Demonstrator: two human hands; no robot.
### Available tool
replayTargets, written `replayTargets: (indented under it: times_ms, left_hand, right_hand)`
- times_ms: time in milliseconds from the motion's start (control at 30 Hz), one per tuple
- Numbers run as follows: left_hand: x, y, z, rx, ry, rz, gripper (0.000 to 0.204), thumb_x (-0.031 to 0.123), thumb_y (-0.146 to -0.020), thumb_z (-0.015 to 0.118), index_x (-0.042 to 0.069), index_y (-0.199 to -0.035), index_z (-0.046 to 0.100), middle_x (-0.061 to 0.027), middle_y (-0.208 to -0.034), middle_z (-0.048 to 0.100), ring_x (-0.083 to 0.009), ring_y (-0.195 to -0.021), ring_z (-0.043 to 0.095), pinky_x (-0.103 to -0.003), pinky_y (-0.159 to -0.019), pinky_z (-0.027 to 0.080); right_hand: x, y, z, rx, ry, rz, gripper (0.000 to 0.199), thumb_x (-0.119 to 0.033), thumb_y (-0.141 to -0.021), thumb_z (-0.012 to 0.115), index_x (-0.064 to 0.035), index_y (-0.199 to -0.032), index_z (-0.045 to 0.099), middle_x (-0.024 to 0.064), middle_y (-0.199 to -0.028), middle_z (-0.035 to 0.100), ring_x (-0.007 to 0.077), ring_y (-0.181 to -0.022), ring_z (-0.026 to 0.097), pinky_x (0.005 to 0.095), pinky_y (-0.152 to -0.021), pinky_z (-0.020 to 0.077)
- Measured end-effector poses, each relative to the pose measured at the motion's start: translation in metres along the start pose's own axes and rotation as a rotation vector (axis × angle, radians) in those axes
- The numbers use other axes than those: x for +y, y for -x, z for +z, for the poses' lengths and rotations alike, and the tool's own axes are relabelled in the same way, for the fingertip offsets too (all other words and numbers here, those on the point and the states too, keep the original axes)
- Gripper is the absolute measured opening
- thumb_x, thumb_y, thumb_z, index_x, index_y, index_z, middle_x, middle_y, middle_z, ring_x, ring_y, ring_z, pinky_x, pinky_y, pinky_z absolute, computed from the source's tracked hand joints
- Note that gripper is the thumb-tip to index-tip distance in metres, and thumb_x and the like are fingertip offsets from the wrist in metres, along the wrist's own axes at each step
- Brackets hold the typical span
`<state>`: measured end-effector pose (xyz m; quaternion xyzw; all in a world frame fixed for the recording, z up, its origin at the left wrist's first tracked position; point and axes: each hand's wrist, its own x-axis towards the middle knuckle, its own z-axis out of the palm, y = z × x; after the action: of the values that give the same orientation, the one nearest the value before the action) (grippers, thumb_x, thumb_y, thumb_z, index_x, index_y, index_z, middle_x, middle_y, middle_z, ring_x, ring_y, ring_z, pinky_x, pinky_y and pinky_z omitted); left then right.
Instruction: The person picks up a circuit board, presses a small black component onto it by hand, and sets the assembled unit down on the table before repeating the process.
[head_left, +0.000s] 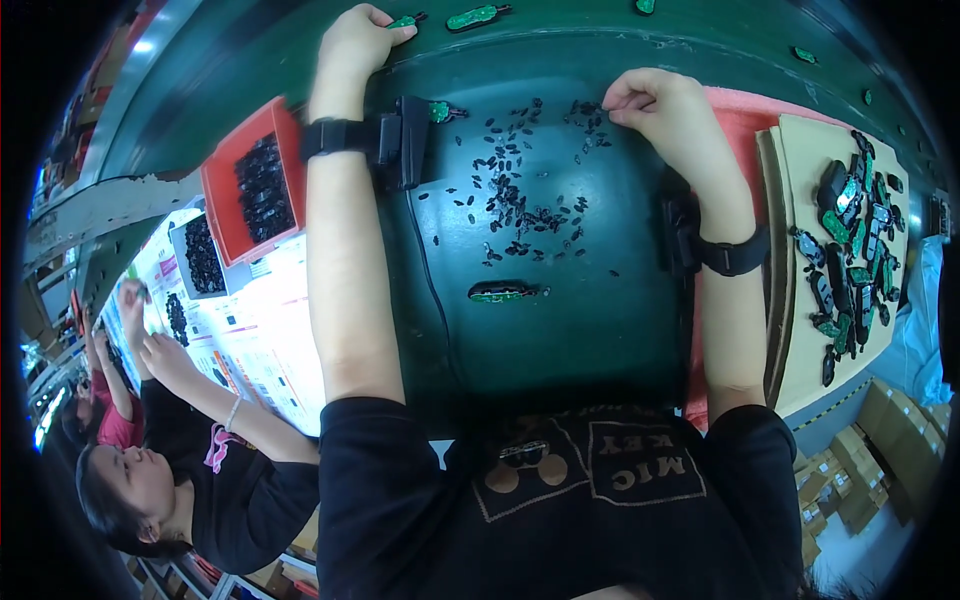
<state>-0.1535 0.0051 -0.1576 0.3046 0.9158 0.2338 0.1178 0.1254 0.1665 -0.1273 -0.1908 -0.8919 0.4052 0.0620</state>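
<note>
At the far left, my left hand (358, 45) is closed, its fingertips on a small green-and-black electronic part (403, 22) over the green belt (560, 40). My right hand (655, 100) is pinched closed beside the small black oval pieces (500, 185) scattered over the dark green work surface (560, 350); what its fingertips hold, if anything, is too small to make out. Nearer to me lies a black housing with a green board (503, 291). Beside the device strapped on my left wrist, another green-and-black part (442, 112) is partly visible.
A red bin (220, 200) and a grey tray (212, 285), both with black pieces, stand at left. Several green-and-black parts cover a cardboard stack (800, 300) at right. Another part (473, 17) sits on the belt. A co-worker (215, 490) works at left.
</note>
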Motion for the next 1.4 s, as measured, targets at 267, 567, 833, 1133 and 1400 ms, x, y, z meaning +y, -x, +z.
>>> replayTargets:
  times_ms: [267, 567, 833, 1133, 1400]
  left_hand:
    - [0.053, 0.061, -0.041, 0.211, 0.134, 0.070, 0.036, 0.030, -0.069, 0.069, 0.002, -0.090, 0.059, -0.0048, -0.078, 0.061, -0.0077, -0.052, 0.050, -0.020, -0.051, 0.040]
    - [0.081, 0.123, -0.052, 0.306, 0.379, 0.105, 0.029, 0.017, -0.069, 0.070, 0.000, -0.090, 0.059, -0.0030, -0.079, 0.060, -0.0062, -0.058, 0.050, -0.016, -0.054, 0.039]
    - [0.097, 0.147, -0.057, 0.249, 0.572, 0.128, 0.022, 0.008, -0.070, 0.067, 0.000, -0.089, 0.060, -0.0062, -0.073, 0.060, -0.0073, -0.056, 0.053, -0.018, -0.051, 0.040]
    - [0.118, 0.168, -0.059, 0.135, 0.753, 0.193, 0.020, 0.000, -0.076, 0.059, -0.002, -0.096, 0.058, -0.0058, -0.076, 0.059, -0.0100, -0.064, 0.056, -0.019, -0.061, 0.044]
    - [0.120, 0.170, -0.059, 0.140, 0.750, 0.231, 0.020, 0.001, -0.079, 0.057, -0.003, -0.098, 0.058, -0.0065, -0.073, 0.059, -0.0111, -0.067, 0.056, -0.019, -0.064, 0.044]
  right_hand:
    - [0.004, -0.002, 0.003, 0.197, 0.004, -0.072, 0.011, 0.005, -0.072, 0.058, 0.0006, -0.081, 0.060, 0.0061, -0.075, 0.060, 0.0126, -0.071, 0.059, 0.0218, -0.067, 0.0473]
    - [0.002, -0.006, 0.007, 0.102, 0.010, -0.078, 0.009, 0.003, -0.071, 0.060, 0.0002, -0.079, 0.060, 0.0054, -0.075, 0.058, 0.0129, -0.070, 0.058, 0.0224, -0.065, 0.0468]
    - [0.006, -0.008, 0.011, 0.149, 0.189, -0.154, 0.005, -0.001, -0.069, 0.060, 0.0001, -0.074, 0.060, 0.0086, -0.073, 0.057, 0.0192, -0.067, 0.057, 0.0267, -0.063, 0.0458]
    - [0.000, -0.003, 0.017, 0.245, 0.497, -0.286, 0.003, -0.004, -0.071, 0.056, -0.0014, -0.072, 0.057, 0.0087, -0.076, 0.055, 0.0247, -0.076, 0.055, 0.0319, -0.067, 0.0452]
    - [0.001, -0.004, 0.018, 0.241, 0.550, -0.273, 0.005, -0.007, -0.074, 0.055, -0.0024, -0.074, 0.057, 0.0085, -0.077, 0.054, 0.0250, -0.078, 0.055, 0.0322, -0.068, 0.0448]
